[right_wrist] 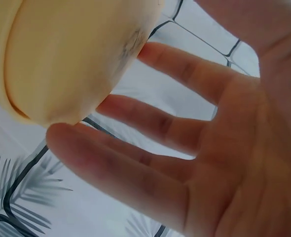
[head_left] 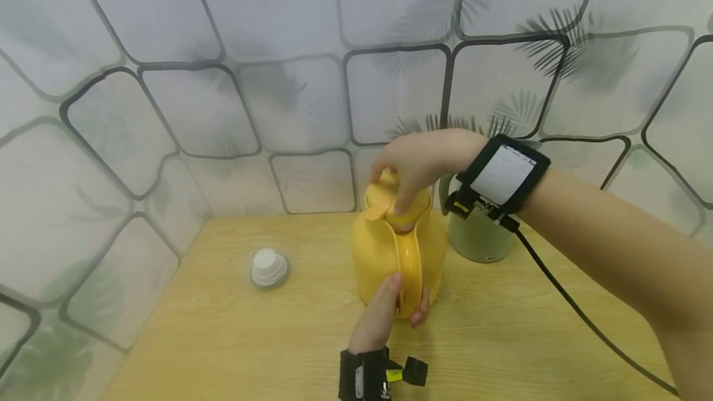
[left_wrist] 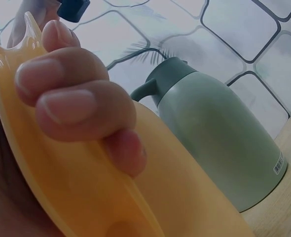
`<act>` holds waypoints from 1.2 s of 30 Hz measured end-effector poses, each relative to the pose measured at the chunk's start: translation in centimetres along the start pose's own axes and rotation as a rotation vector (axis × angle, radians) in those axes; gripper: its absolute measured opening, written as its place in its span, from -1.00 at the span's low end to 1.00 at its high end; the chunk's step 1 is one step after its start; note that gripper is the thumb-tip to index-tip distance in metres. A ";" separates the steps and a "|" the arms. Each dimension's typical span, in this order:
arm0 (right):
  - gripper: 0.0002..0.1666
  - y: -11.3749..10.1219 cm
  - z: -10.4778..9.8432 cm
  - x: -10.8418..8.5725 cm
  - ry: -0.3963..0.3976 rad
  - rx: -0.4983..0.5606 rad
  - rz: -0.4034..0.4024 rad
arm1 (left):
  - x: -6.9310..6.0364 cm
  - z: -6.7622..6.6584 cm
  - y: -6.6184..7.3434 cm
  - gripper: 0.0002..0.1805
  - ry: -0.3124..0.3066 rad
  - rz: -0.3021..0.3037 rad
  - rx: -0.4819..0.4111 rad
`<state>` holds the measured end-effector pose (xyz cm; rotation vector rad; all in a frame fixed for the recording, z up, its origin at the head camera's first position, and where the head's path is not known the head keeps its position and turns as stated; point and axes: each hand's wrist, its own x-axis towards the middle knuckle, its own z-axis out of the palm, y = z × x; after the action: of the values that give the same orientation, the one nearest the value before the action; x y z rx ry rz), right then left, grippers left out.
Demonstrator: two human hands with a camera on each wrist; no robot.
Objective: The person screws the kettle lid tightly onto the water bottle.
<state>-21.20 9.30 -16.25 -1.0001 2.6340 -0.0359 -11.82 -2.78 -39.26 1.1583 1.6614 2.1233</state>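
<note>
A yellow insulated jug [head_left: 372,258] stands upright on the wooden table, its handle [head_left: 410,265] facing me. My left hand [head_left: 379,314] grips that handle low down, fingers curled round it in the left wrist view. From above, my right hand [head_left: 420,156] spans the jug's yellow lid [head_left: 403,203], thumb on the near side and fingers on the far side. The right wrist view shows my fingertips [right_wrist: 153,52] against the edge of the lid, with the palm apart from it. Whether the lid is loose I cannot tell.
A pale green jug [left_wrist: 214,133] with a darker green top stands just behind and right of the yellow one, partly hidden by my right wrist. On the left lies a small white stepped round piece [head_left: 269,268]. A patterned wall [head_left: 306,104] borders the table [head_left: 234,339].
</note>
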 end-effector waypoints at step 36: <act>-0.46 -1.9 0.1 0.5 0.026 0.009 0.231 | 0.0 0.2 0.1 -0.20 0.016 -0.009 -0.025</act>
<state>-20.29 7.59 -16.24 -0.6906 2.7524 -0.0079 -11.65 -2.67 -39.19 1.1277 1.6391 2.1469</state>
